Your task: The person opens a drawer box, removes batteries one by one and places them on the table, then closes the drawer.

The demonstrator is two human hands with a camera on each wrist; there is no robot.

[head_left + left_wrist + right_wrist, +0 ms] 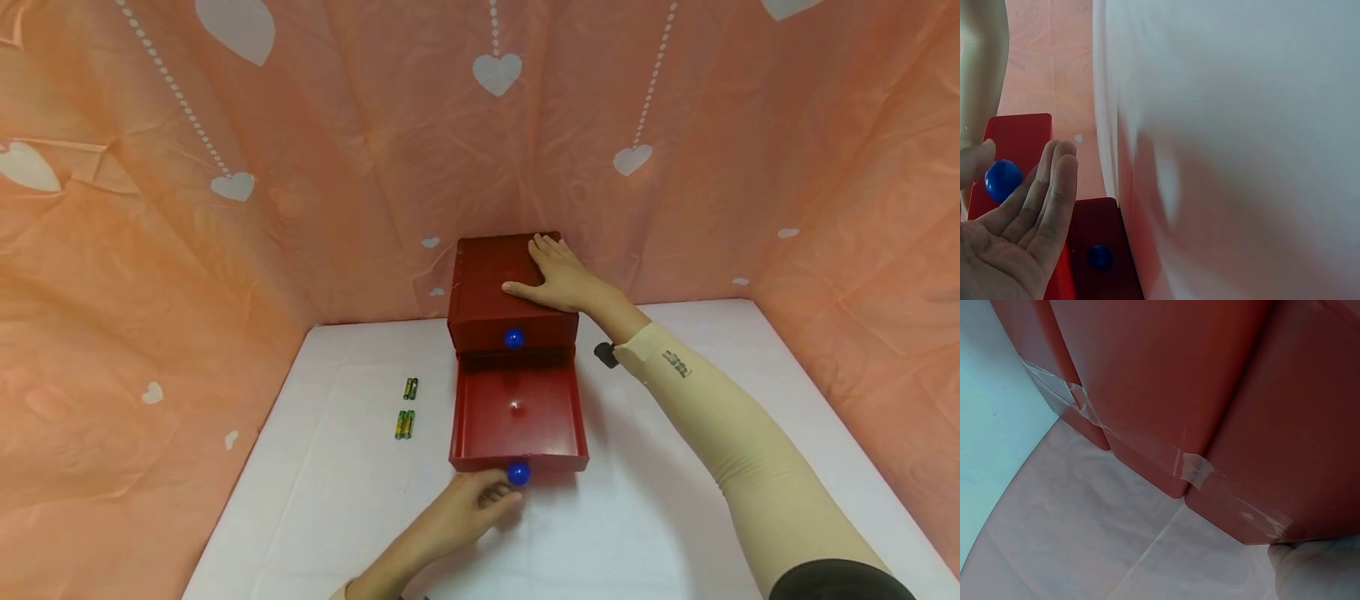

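Observation:
A red drawer cabinet (487,275) stands against the backdrop, one drawer (495,417) pulled out with its inside showing. My left hand (465,508) is at that drawer's blue knob (518,474). In the left wrist view, the thumb and the extended fingers (1054,206) lie on either side of the knob (1002,181) without closing round it; contact is unclear. Spread fingers of my right hand (558,279) rest on the cabinet's top. The right wrist view shows the cabinet's red side (1147,375) with clear tape, and a bit of the hand (1319,569).
Left of the drawer, several small batteries (405,424) lie in two pairs on the white tabletop (337,483). Above the drawer is another blue knob (513,338). A shut drawer with a blue knob (1100,257) sits lower. An orange backdrop (375,167) borders the table.

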